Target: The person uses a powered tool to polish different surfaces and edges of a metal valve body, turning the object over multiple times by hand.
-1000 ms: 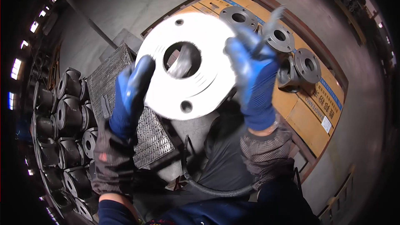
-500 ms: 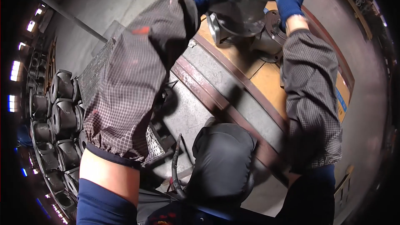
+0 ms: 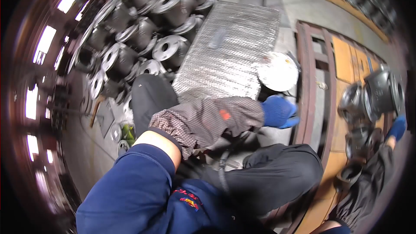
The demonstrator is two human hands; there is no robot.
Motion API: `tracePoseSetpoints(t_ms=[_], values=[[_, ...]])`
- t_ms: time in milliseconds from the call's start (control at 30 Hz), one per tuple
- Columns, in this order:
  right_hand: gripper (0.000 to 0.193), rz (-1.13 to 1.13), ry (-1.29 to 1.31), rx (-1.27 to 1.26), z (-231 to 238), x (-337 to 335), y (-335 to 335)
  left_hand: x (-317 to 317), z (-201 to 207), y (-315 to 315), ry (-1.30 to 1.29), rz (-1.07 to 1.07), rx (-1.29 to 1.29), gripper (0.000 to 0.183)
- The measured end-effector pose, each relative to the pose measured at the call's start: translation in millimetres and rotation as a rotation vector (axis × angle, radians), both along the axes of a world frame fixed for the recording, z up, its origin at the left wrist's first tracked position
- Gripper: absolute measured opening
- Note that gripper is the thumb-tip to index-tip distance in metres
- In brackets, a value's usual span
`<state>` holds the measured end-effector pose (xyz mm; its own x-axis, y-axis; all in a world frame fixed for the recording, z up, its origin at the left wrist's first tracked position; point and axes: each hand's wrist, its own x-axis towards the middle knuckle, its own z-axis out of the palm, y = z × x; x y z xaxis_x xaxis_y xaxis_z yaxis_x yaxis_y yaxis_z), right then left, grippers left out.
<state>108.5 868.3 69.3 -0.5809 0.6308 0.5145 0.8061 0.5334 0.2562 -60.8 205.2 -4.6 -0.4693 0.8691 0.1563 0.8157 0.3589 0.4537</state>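
Note:
My left hand (image 3: 279, 112), in a blue glove, hangs over the floor beside a round white top (image 3: 278, 71). Its fingers look loosely stretched, with nothing visible in them. Far to the right, my right hand (image 3: 397, 126), also gloved in blue, is at the lower edge of a grey flanged metal casting (image 3: 383, 90). Whether its fingers grip the flange is too small and blurred to tell. The casting stands among other castings (image 3: 362, 141) on cardboard (image 3: 342, 60) over a reddish-brown metal frame (image 3: 304, 82).
Several dark flanged castings (image 3: 169, 50) are piled at the upper left. Beside them lies a silvery ribbed sheet (image 3: 229, 47). A dark hose (image 3: 223, 171) runs between my legs. More castings (image 3: 355, 0) are stacked on a pallet at the far upper right.
The view has swung to the left. My left hand has come off the casting that both hands held and moved back toward me. My right hand is still beside a casting.

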Motion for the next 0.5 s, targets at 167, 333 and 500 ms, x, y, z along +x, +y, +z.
tracePoseSetpoints(t_ms=[167,333,500], values=[[0.034,0.126,0.211,-0.031,-110,-36,-170,-6,15,-180,-0.371,0.364,-0.251,0.041],[0.043,0.471,0.859,-1.173,-25,-122,-428,-32,44,-295,-0.350,0.480,-0.330,0.048],[0.038,0.807,0.731,-1.432,60,-155,-613,-83,67,-352,-0.303,0.587,-0.319,0.054]])
